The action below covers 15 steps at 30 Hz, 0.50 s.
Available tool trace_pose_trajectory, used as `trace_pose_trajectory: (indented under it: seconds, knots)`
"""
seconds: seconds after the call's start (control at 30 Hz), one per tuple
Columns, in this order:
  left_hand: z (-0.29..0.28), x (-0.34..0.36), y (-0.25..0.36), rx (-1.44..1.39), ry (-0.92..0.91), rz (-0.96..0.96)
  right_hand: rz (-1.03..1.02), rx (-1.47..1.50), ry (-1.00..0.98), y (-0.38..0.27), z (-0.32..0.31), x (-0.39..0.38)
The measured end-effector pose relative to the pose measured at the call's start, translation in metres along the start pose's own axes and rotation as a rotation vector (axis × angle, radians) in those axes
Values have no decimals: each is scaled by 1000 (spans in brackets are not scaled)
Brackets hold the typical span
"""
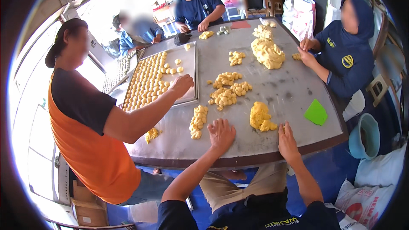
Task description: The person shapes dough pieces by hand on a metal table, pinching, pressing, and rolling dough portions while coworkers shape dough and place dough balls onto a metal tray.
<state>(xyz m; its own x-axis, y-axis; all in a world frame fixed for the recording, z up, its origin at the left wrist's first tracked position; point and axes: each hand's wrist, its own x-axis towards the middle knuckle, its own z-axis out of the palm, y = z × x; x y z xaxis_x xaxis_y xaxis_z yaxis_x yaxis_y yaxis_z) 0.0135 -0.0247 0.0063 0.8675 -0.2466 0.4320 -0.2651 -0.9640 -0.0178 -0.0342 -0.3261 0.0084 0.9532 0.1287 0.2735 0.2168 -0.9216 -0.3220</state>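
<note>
My left hand (221,135) rests on the metal table (298,132) with fingers spread and slightly bent, just right of a row of small pale dough pieces (198,121); what lies under the palm, if anything, is hidden. My right hand (286,140) is open at the right of a deeper-yellow dough mound (262,115), fingers pointing forward near its edge. A green flexible scraper (315,111) lies farther right. Clusters of dough pieces (226,89) sit farther up the table, below a large pale dough mass (268,53).
A co-worker in orange (91,149) reaches over a tray of dough balls (138,89) on the left. A person in navy (198,6) and another (140,34) work across the table; a hooded person (345,59) stands right. A blue bucket (364,136) and sacks (362,204) stand lower right.
</note>
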Motion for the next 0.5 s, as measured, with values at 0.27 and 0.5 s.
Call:
trace_pose_trajectory:
  seconds: [0.27, 0.5]
  knots:
    - [-33, -50, 10, -189, -148, -423, -148, 75, 15, -23, -12, -19]
    - [-44, -41, 27, -883, 17, -657, 69, 416, 40, -34, -22, -2]
